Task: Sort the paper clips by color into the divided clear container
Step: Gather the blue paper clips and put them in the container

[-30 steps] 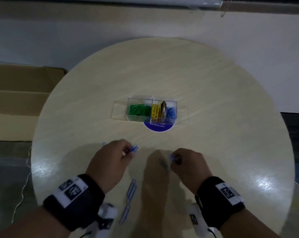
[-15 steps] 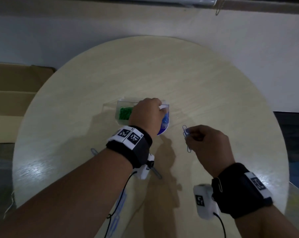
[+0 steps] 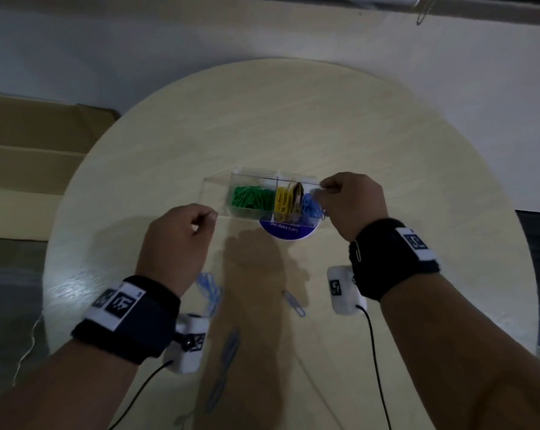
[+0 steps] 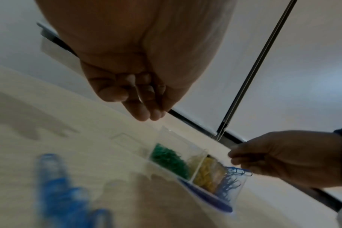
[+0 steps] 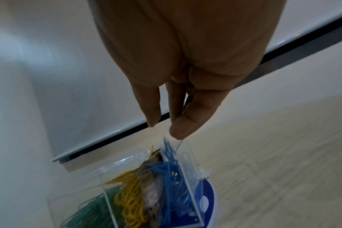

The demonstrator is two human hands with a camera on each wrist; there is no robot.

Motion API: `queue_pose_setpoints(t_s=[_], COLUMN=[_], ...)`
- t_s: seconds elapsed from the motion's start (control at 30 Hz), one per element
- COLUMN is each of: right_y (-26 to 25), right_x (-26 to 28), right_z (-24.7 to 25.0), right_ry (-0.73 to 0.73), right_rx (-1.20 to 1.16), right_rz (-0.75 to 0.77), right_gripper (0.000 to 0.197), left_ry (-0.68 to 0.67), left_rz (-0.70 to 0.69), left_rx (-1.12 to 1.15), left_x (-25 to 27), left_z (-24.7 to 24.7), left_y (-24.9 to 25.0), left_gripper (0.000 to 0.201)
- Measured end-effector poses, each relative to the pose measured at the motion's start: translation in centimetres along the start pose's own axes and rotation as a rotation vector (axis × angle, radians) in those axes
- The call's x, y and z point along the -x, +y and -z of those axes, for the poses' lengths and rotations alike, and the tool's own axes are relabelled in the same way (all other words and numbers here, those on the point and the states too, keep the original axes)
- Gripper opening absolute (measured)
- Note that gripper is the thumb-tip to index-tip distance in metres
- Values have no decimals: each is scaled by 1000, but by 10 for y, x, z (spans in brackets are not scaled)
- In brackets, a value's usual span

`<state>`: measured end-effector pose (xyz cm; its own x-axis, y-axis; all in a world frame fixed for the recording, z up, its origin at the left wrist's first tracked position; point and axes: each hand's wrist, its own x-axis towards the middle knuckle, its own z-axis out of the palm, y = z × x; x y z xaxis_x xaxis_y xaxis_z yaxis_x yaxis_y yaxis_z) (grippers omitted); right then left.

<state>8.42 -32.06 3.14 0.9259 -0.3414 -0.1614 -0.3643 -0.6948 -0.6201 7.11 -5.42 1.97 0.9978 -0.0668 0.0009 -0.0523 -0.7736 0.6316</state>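
Head view: right hand (image 3: 351, 203) hides box's (image 3: 219, 197) right end, fingers together, grip unclear; left hand (image 3: 177, 240) curled, nothing visible inside; near clips (image 3: 209, 288) blurred.

Round pale wood-grain table (image 3: 340, 125), divided clear container (image 3: 219, 193) at its centre resting partly on a blue round disc (image 3: 289, 232), loose blue paper clips (image 3: 211, 288) scattered on the near side, one blue clip (image 3: 293, 303) just right of them

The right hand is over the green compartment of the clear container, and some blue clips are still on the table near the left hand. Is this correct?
Not quite. The right hand is over the blue compartment at the end of the clear container, as the head and right wrist views show. Blue clips do lie on the table near the left hand.
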Motion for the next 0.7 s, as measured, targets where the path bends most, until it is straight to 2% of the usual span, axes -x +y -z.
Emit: queue_pose_setpoints(t_s=[0.07,0.17,0.23,0.3,0.37,0.5,0.7], right_y=[2,8,14,23,33,36,28], right_x=[4,32,64,94,117,141,146], right_z=[0,1,-7,-24,-45,-70,-75], right_ry=[47,123,18,-155,-265,-287,-420], right_rx=[-54,-90,18,130,218,260,280], right_rz=[-5,3,29,61,91,172,210], right_gripper=[32,20,13,17,23,10,9], left_ry=[-42,-220,-330,-357,-337,-288,-354], left_rz=[-27,-212,-384,-462,-450,-354,-255], left_rx=[-100,-267,-353,-389,-407,-412,-439], left_x=[8,17,23,30,38,50,65], left_z=[6,10,8,6,7,15,30], left_y=[-24,-53,-70,-84,-89,-90,-93], left_gripper=[17,33,44,41,34,8,5])
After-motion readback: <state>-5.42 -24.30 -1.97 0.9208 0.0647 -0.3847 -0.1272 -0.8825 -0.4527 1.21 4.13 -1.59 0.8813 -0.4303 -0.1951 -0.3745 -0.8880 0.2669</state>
